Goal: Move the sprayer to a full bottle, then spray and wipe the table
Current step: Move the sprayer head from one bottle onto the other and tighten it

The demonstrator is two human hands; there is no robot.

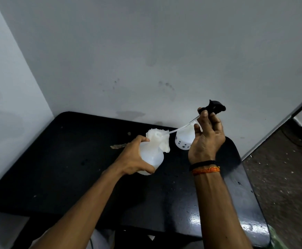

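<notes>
My left hand (134,159) grips a translucent white bottle (152,158), held tilted above the black table (65,168). A crumpled white cloth (160,139) sits at that bottle's neck, partly under my fingers. My right hand (206,137) holds the black sprayer head (215,107) up high to the right. Its thin clear dip tube (180,128) slants down to the left, and its tip reaches the cloth at the bottle's mouth. A second white bottle (184,139) with dark dots near its base stands on the table behind my right hand, partly hidden.
The table fills a corner between a grey back wall (146,51) and a left wall (6,105). A small brown scrap (117,146) lies on the table left of the held bottle. Speckled floor (281,177) lies to the right.
</notes>
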